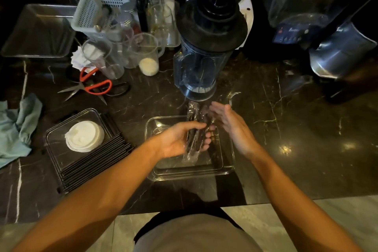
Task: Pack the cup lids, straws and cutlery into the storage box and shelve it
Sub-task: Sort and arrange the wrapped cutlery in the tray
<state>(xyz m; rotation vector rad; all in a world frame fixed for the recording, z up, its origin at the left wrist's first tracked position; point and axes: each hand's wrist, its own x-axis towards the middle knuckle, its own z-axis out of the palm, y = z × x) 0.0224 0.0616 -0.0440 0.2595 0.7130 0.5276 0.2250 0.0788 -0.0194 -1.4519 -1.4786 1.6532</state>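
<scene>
- The wrapped cutlery (194, 129), a bundle of dark pieces in clear plastic, lies lengthwise in the left hand (180, 139), above the storage box; the number of pieces is too blurred to count.
- The left hand is palm up, with its fingers curled round the bundle from below and the thumb laid across the top.
- The right hand (231, 122) is just right of the bundle with its fingers straight and together; it holds nothing, and blur hides whether the fingertips touch the wrapping.
- 1 clear storage box (229, 170) sits on the dark marble counter (286, 149), near the front edge, directly below both hands.
- To the left, 1 clear flat tray (55, 149) carries 1 stack of white cup lids (84, 136).
- A row of black straws (96, 161) lies across the tray's near right side; they are too many and too close to count.
- 1 blender jar (202, 51) stands just beyond the hands.
- 1 pair of red-handled scissors (92, 86) lies on the far left, and 1 pale blue cloth (18, 127) at the left edge.
</scene>
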